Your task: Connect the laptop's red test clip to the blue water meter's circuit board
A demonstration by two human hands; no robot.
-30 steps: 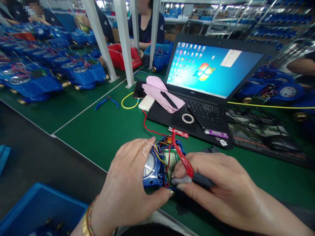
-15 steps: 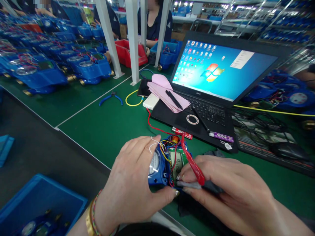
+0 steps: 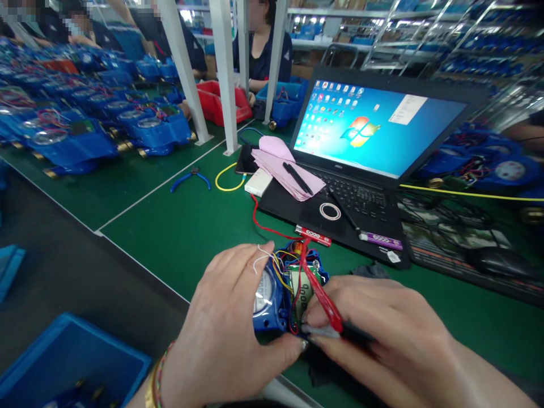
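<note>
My left hand [image 3: 229, 317] is wrapped around a blue water meter [image 3: 276, 309], its thumb at the near edge. The meter's casing is uncovered, showing a round dial, thin coloured wires and a small LCD display [image 3: 300, 292]. My right hand [image 3: 382, 328] pinches a slim grey tool [image 3: 321, 330] with a dark rear part, its tip at the lower edge of the display board. Its exact kind is hidden by my fingers. A red-sleeved cable [image 3: 321, 294] slants over the board to my right fingers; I cannot tell whether they grip it too.
A laptop [image 3: 335, 212] stands behind, with pink papers [image 3: 289, 170] and pens on it. Blue-handled pliers [image 3: 191, 177] lie left of a white box [image 3: 258, 182]. Many blue meters [image 3: 72, 136] fill the left bench. A blue bin [image 3: 72, 357] sits below left. Co-workers sit beyond.
The view has shifted slightly. The red-sleeved cable and my right hand have moved a little left over the board. My left hand keeps its hold on the water meter.
</note>
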